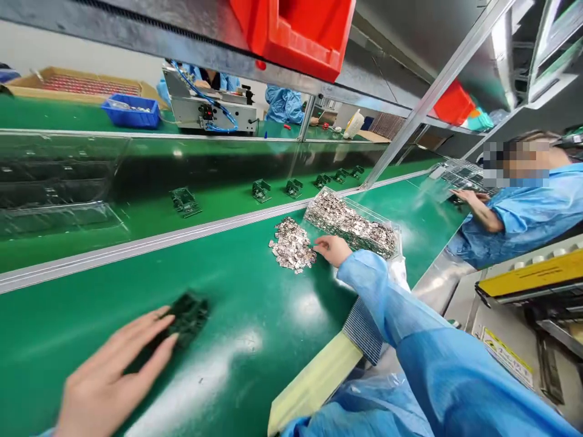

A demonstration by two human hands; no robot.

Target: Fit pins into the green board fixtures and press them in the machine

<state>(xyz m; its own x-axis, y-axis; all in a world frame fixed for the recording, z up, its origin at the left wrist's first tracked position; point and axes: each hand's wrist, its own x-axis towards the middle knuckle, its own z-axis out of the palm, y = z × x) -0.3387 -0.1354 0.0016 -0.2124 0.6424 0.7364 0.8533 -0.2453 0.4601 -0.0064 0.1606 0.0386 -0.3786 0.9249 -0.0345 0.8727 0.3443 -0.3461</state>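
My left hand (118, 364) grips the near edge of a dark green circuit board (189, 318), thumb on one side and fingers on the other. The board is blurred and sits low over the green work surface (237, 291). Farther right, my right hand (333, 249) is at the edge of a pile of small silvery metal pieces (293, 244). Its thumb and fingertips are pinched together; whatever lies between them is too small to make out. Just behind that hand stands a clear tray (350, 221) heaped with the same metal pieces.
Beyond a metal rail (182, 240), several circuit boards (261, 190) lie spaced along a green belt. A red bin (296, 36) hangs overhead on a shelf. At right, a co-worker (523, 200) in blue handles a clear tray. A slanted metal post (437, 91) rises behind the metal pieces.
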